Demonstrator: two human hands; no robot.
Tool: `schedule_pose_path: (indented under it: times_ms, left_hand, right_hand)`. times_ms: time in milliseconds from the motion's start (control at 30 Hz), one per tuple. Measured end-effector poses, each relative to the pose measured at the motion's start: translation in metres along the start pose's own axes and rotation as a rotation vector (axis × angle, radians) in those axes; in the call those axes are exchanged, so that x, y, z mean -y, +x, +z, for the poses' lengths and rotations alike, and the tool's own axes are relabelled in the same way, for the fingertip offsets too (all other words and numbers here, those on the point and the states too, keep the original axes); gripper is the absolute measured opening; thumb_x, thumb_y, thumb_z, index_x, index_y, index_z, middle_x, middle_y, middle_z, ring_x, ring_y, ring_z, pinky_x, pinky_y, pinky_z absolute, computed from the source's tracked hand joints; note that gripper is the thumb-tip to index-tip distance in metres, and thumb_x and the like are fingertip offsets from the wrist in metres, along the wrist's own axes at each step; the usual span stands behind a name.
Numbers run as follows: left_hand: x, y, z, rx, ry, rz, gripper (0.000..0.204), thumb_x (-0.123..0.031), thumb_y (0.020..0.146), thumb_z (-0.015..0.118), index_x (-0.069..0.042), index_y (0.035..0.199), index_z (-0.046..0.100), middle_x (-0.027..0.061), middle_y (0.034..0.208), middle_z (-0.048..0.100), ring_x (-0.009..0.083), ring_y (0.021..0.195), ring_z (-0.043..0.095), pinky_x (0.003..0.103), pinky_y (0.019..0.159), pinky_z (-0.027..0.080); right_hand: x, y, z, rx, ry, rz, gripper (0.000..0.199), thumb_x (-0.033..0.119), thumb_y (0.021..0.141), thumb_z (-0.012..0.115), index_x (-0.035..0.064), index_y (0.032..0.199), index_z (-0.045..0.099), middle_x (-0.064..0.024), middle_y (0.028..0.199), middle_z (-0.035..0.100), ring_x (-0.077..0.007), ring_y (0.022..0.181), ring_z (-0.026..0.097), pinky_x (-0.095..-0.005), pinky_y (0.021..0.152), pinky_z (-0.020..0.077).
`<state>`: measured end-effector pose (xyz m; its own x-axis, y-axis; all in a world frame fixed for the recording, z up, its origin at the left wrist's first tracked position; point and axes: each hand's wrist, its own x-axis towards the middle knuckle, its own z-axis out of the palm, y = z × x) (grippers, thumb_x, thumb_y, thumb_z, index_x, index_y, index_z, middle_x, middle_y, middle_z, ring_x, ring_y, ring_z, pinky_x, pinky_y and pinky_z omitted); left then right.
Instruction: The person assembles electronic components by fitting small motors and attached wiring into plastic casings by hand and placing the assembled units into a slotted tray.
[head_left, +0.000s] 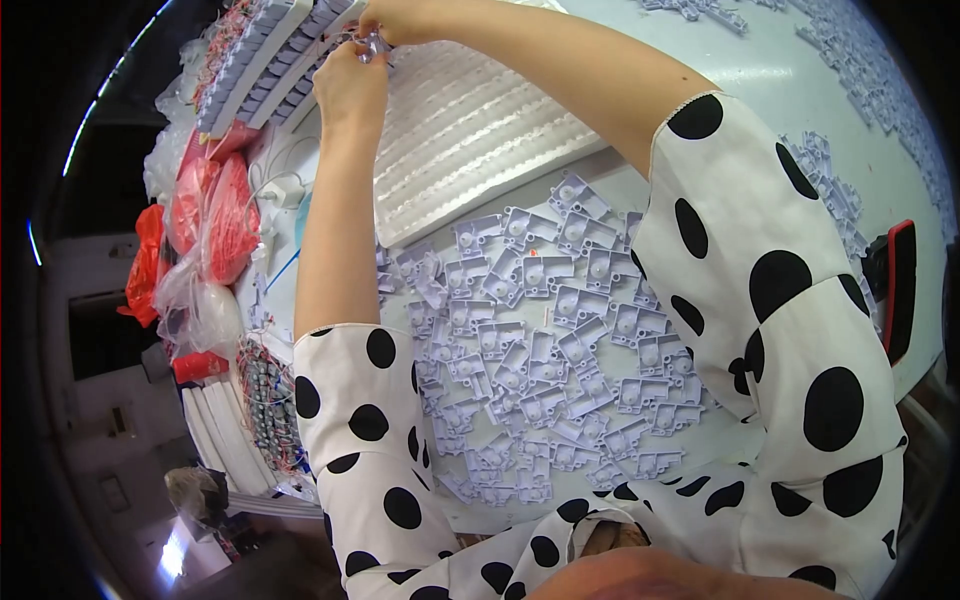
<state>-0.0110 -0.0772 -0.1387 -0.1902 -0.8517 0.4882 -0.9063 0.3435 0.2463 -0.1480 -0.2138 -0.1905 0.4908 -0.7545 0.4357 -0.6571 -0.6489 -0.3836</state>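
Note:
Both arms reach far forward to the upper left, where the hands meet. My left hand [350, 85] is closed, fingers pinched on a small pale plastic part [374, 46]. Just above it, my right hand [402, 20] is also closed, its fingertips at the same part. The fingers partly cover the part, so its full shape is hidden. Right beside the hands lies a white ridged tray [470, 130]. Stacked trays of pale blue parts [262, 70], with thin red wires showing, stand just left of the hands.
Many loose lavender plastic housings [540, 370] cover the table between my forearms. More heaps of pale parts [860, 70] lie at the far right. Red and clear plastic bags [215, 220] hang along the left edge. A red-and-black object [900, 290] stands at the right edge.

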Motion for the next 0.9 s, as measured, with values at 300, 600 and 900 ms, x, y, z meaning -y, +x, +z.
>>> schedule_pose_path:
  times_ms: [300, 600, 900]
  left_hand:
    - [-0.031, 0.018, 0.020, 0.076, -0.032, 0.026, 0.030, -0.026, 0.079, 0.080, -0.003, 0.098, 0.074, 0.0198, 0.099, 0.073, 0.0383, 0.095, 0.070, 0.043, 0.088, 0.053]
    - [0.053, 0.029, 0.006, 0.119, 0.252, -0.023, 0.027, -0.033, 0.078, 0.078, -0.008, 0.087, 0.077, 0.0038, 0.064, 0.070, 0.0210, 0.068, 0.071, 0.033, 0.070, 0.054]
    - [0.050, 0.037, 0.018, -0.011, 0.305, 0.003, 0.027, -0.033, 0.079, 0.078, -0.007, 0.086, 0.077, 0.0071, 0.065, 0.071, 0.0247, 0.070, 0.072, 0.035, 0.072, 0.055]
  right_hand:
    - [-0.043, 0.021, 0.008, -0.344, -0.124, 0.281, 0.024, 0.027, 0.073, 0.075, 0.0109, 0.091, 0.077, -0.0173, 0.090, 0.073, -0.0341, 0.090, 0.071, -0.0418, 0.080, 0.0565]
    - [0.090, 0.067, 0.018, -0.096, 0.327, 0.907, 0.032, 0.021, 0.079, 0.074, 0.0083, 0.108, 0.076, -0.0133, 0.102, 0.076, -0.0233, 0.089, 0.073, -0.0366, 0.081, 0.0564]
    - [0.071, 0.006, -0.051, -0.063, 0.267, 0.118, 0.032, 0.021, 0.081, 0.073, 0.0084, 0.111, 0.075, -0.0145, 0.107, 0.074, -0.0268, 0.094, 0.072, -0.0369, 0.084, 0.0551]
